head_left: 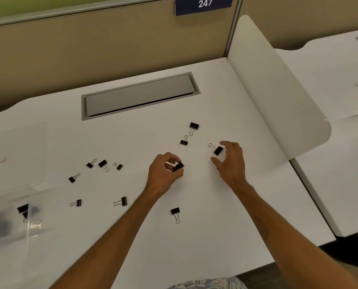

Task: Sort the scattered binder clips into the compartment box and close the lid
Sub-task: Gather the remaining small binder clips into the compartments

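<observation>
Several black binder clips lie scattered on the white desk (205, 195). My left hand (164, 174) is closed around one binder clip (178, 166) at the desk's middle. My right hand (230, 161) is spread, thumb and fingers on either side of another clip (217, 150) without pinching it. Two clips (193, 126) (184, 142) lie just beyond my hands. Others lie to the left (102, 163) and nearer me (175, 211). The clear compartment box (13, 224) sits at the left edge, its lid (17, 155) swung open; at least one clip (23, 209) is inside.
A grey cable flap (139, 95) is set into the desk at the back. A white curved divider (278, 97) stands along the right side, and a beige partition wall (101, 49) rises behind. The desk's front edge runs lower right.
</observation>
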